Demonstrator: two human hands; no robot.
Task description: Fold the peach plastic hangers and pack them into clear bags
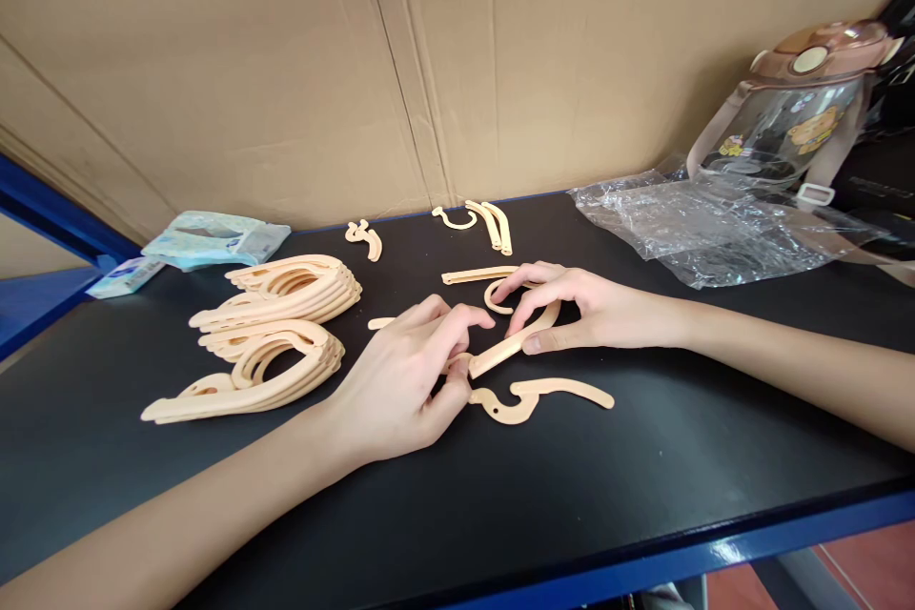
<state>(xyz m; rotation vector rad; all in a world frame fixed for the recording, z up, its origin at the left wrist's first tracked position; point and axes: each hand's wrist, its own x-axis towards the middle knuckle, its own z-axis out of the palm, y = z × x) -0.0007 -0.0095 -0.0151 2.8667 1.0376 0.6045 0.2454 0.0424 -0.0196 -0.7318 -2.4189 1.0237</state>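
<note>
Cream plastic parts of folding hangers lie around my hands on the black table. My right hand has its thumb and fingers closed about a curved hanger arm just above the tabletop. My left hand is at that arm's near end, thumb and fingers pinching a small hanger piece that they mostly cover. By my right fingertips are a hanger hook and a straight hanger arm. Directly below my hands lies a hanger part with a wavy arm. Another arm's tip pokes out behind my left hand.
Stacked folded hangers sit at the left, with tissue packs behind. Loose hanger pieces, a hook and arms lie at the back. Clear plastic bags and a strapped water bottle stand right, before a cardboard wall.
</note>
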